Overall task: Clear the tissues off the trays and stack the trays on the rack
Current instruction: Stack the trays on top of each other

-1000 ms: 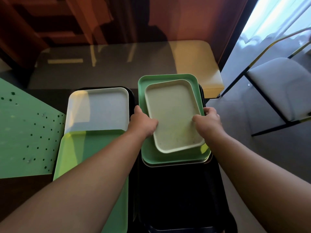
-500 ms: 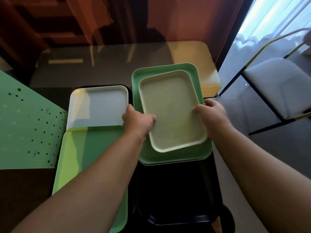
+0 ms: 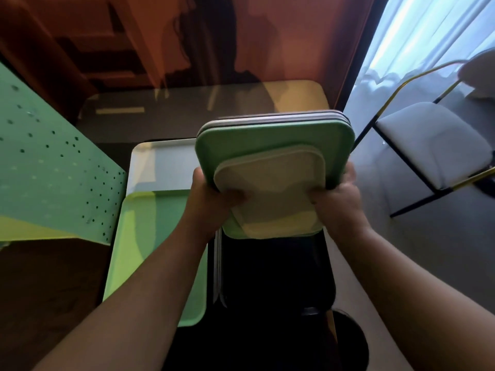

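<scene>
Held up over the dark rack [image 3: 276,277]: stack of trays [image 3: 267,151], cream tray [image 3: 270,188] on top, far edge tilted high. Left hand [image 3: 211,199] and right hand [image 3: 337,202] gripping both long sides, thumbs on top. Probably stiff, smooth, rather heavy together; likely to slide, so best kept level. No tissues visible. More trays [image 3: 160,223] at left; chair [image 3: 434,145] at right.

Green trays: two [image 3: 267,145] [image 3: 160,236]. Cream tray: one [image 3: 273,183]. White tray: one [image 3: 163,167]. Chair: one [image 3: 428,140]. Hands: two [image 3: 211,202] [image 3: 340,199].
</scene>
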`<state>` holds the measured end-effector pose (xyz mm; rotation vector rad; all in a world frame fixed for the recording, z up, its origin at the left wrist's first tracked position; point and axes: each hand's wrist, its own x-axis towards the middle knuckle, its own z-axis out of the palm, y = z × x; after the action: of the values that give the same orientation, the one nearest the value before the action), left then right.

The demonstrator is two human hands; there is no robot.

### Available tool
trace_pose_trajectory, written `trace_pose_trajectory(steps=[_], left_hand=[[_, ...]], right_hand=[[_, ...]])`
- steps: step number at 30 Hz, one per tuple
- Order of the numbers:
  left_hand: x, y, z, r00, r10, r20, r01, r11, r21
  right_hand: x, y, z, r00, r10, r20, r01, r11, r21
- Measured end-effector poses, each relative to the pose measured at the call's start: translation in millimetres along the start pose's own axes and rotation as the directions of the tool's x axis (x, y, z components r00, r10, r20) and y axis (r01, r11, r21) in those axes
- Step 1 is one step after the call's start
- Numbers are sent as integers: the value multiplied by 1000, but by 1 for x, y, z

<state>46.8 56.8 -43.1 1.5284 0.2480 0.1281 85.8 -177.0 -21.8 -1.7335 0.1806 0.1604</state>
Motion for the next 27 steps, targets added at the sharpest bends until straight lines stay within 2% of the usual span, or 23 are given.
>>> trace_pose_trajectory(steps=[2,4,8,12,18,21,24,27], left_hand=[[-10,3,1,997,81,5,-81,996,28],[-22,4,4,994,105,-25,-104,993,55],[-46,-13,6,988,69,-138,-62,996,57],[-59,-24,6,986,49,-162,-37,996,76],[-65,-33,5,992,-2,-126,23,986,165],[-62,-33,5,994,-12,-105,34,977,211],[-57,-28,6,996,12,-93,12,966,259],[-52,-16,3,995,92,-50,-77,965,250]], right_hand=[[-11,5,-3,999,-39,-10,40,998,54],[-20,11,-6,998,-59,-5,59,995,84],[-32,30,-10,997,-70,28,68,994,80],[-41,36,-12,998,-60,10,59,995,77],[-42,45,-15,996,-85,23,85,996,12],[-41,51,-14,997,-75,-16,75,997,-21],[-36,49,-10,998,-49,-50,49,999,0],[-27,36,-6,999,-21,-25,21,1000,3]])
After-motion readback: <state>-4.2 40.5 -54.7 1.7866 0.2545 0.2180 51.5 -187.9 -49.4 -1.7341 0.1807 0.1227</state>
